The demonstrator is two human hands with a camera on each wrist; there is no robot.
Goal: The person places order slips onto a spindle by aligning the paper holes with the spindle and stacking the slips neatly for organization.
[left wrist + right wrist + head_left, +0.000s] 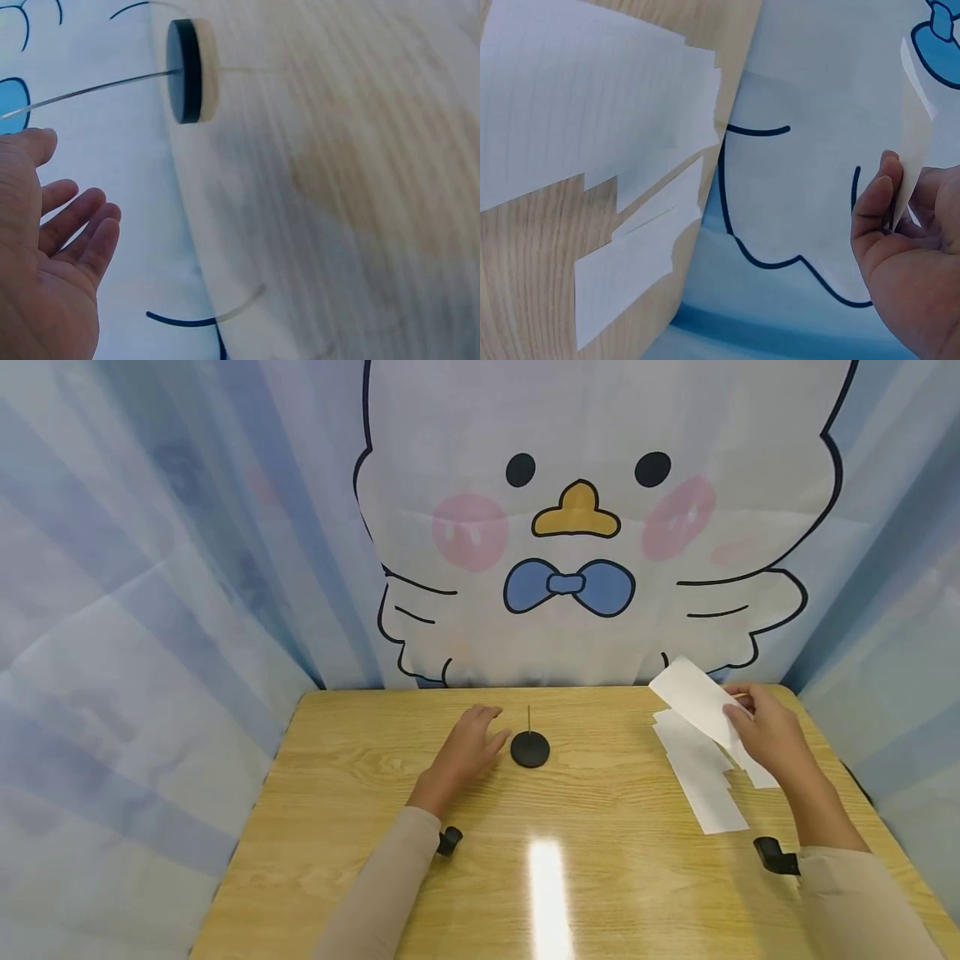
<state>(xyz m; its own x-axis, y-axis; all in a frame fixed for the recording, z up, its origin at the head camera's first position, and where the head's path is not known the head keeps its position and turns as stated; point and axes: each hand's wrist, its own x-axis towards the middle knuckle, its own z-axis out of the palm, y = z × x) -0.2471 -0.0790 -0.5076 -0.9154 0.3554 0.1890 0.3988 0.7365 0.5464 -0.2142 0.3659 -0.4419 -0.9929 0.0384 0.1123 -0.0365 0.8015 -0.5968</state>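
Note:
My right hand pinches a white paper slip by its edge, raised above more slips on the table. In the right wrist view the held paper is seen nearly edge-on between thumb and fingers. Beneath it, overlapping paper slips lie spread out, with more to their right. My left hand is beside a round black base with a thin upright spike. Its fingers are loosely bent and hold nothing; the left wrist view shows the thumb near the spike, apart from the base.
The wooden table ends at a printed curtain along the back. Other curtains hang at both sides. A bright light reflection shows at the table's front middle. Black wrist mounts stick out from the sleeves.

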